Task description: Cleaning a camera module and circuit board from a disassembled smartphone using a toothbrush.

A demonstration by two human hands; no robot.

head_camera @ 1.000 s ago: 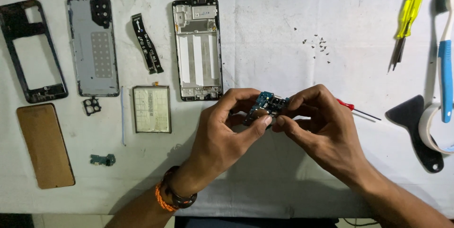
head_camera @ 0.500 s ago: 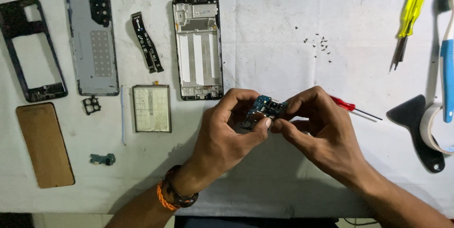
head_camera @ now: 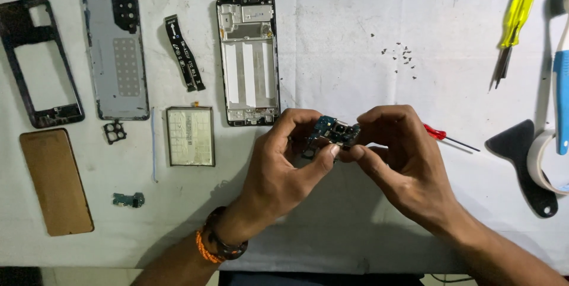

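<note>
My left hand (head_camera: 278,167) and my right hand (head_camera: 403,161) meet above the white table, both pinching a small blue circuit board with camera modules (head_camera: 336,132). The left thumb and fingers grip its left end; the right fingertips hold its right end. Just behind the hands lies an opened phone frame (head_camera: 248,61). A red-handled screwdriver (head_camera: 447,138) sticks out from behind my right hand. Orange and dark bands circle my left wrist.
On the left lie a black middle frame (head_camera: 35,64), grey back cover (head_camera: 115,55), flex cable (head_camera: 185,52), battery (head_camera: 189,136), brown panel (head_camera: 56,182), small blue board (head_camera: 128,200). Loose screws (head_camera: 400,58), yellow screwdriver (head_camera: 512,34), black pry tool (head_camera: 524,158) are right.
Both hands with the board have barely shifted; the fingers adjusted their grip slightly on the board.
</note>
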